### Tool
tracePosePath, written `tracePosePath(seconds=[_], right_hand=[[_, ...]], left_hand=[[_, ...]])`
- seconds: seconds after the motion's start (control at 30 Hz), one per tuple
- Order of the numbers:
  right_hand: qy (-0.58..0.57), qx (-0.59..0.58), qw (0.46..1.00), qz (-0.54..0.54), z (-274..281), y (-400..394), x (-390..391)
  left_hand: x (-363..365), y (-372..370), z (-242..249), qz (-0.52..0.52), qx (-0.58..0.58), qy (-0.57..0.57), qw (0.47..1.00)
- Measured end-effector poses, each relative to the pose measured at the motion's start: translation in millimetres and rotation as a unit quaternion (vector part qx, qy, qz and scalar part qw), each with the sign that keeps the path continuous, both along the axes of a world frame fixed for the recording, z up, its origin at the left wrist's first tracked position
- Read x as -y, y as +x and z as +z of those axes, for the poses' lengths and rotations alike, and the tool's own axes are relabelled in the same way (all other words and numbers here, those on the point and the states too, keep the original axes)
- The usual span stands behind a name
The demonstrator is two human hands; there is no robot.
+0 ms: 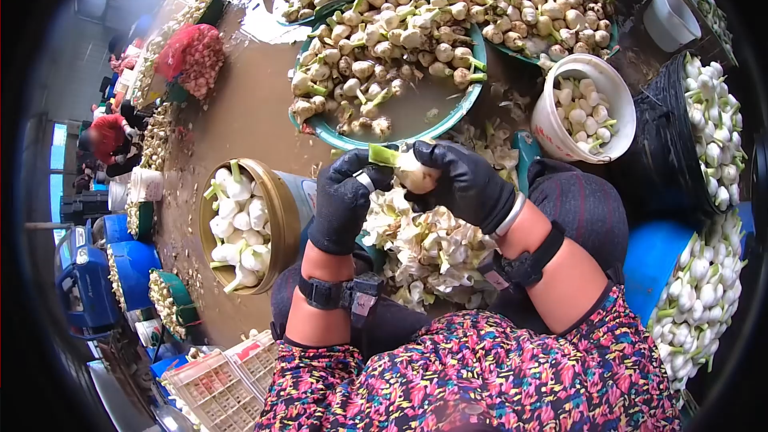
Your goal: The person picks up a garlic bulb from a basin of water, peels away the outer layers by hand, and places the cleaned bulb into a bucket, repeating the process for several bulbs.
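I hold the bulb out in front of me, between my two gloved hands. My right hand pinches it from the right. My left hand is curled close at its stem, which points left; I can't tell whether those fingers grip it. Below the bulb, peels lie heaped between my knees; just beyond my hands is the basin.
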State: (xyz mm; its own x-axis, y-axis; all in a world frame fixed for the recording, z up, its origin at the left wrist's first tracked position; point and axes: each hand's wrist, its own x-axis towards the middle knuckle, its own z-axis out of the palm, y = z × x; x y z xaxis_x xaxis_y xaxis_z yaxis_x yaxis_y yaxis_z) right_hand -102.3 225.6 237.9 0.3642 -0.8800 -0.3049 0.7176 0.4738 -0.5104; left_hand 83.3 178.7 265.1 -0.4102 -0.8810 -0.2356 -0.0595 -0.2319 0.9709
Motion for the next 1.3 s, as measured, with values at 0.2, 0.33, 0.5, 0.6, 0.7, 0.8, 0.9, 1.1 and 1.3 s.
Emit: tracePosePath(seconds=[0.2,0.33,0.5,0.6,0.7,0.8,0.9,1.1,1.3], right_hand=[[-0.066,-0.066,0.993,-0.076,6.0,1.8,-0.1],[-0.108,-0.148,0.973,-0.138,0.3,1.3,2.9],[-0.177,-0.15,0.959,-0.166,-3.2,10.0,1.4],[-0.163,-0.099,0.969,-0.156,-1.6,10.5,-1.3],[-0.192,-0.173,0.954,-0.153,-4.5,9.9,-2.2],[-0.073,-0.091,0.992,-0.037,0.2,-0.6,-2.6],[-0.031,-0.027,0.999,0.034,-4.7,-3.6,-2.9],[0.045,0.12,0.977,0.169,6.5,4.3,-11.4],[-0.064,-0.016,0.998,-0.002,4.2,-3.6,1.9]], left_hand=[[-8.0,-7.9,10.6,-0.021,-0.049,0.0,0.999],[-3.0,-8.5,0.6,-0.059,-0.057,-0.087,0.993],[-10.1,-19.2,15.7,-0.028,-0.083,0.003,0.996],[-10.1,-18.2,13.2,0.006,-0.145,0.066,0.987],[-6.0,-8.6,6.2,-0.008,-0.077,0.039,0.996],[-1.1,-1.2,-4.4,-0.021,-0.114,0.006,0.993],[-1.2,2.0,-4.1,-0.035,-0.055,-0.037,0.997],[3.2,-3.6,10.6,-0.155,0.071,-0.221,0.96],[-1.5,0.2,14.2,0.022,-0.124,0.076,0.989]])
